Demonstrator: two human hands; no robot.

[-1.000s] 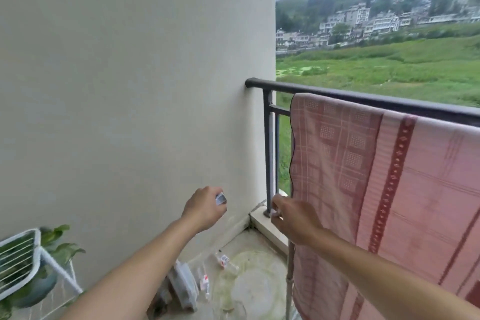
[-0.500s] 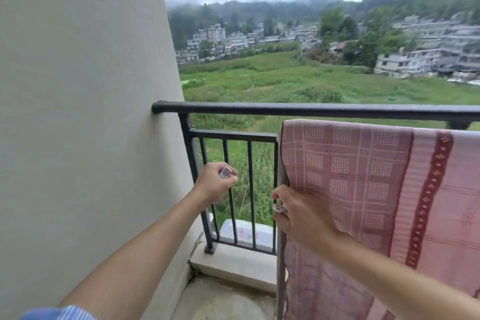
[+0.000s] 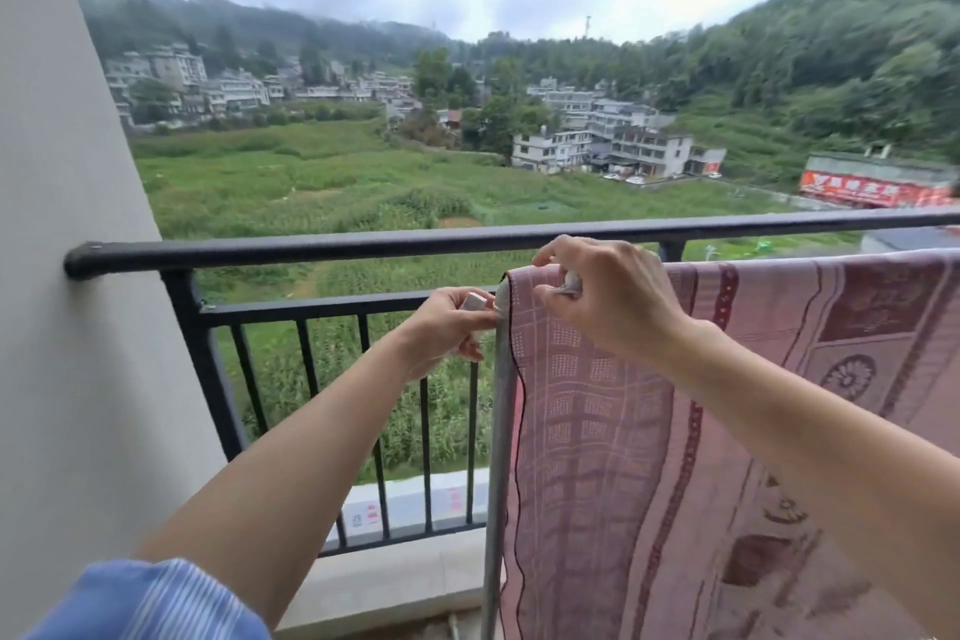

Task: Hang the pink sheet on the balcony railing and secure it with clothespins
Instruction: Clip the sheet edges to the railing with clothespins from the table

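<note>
Risen since earlier to the top corner of the woven, checked pink sheet (image 3: 597, 457) draped on the black tubular railing (image 3: 311, 247), left hand (image 3: 447, 330) pinches a small white clothespin (image 3: 474, 301), right hand (image 3: 615, 299) pinches the cloth.

One head-worn camera looks forward and slightly downward from inside the balcony, near the black metal balcony railing (image 3: 363, 244), facing outward across green fields (image 3: 311, 182); a pale plastered wall (image 3: 62, 327) fills its left edge.

a home balcony: dark metal railing (image 3: 363, 244), plaster wall (image 3: 62, 327), village view beyond
</note>
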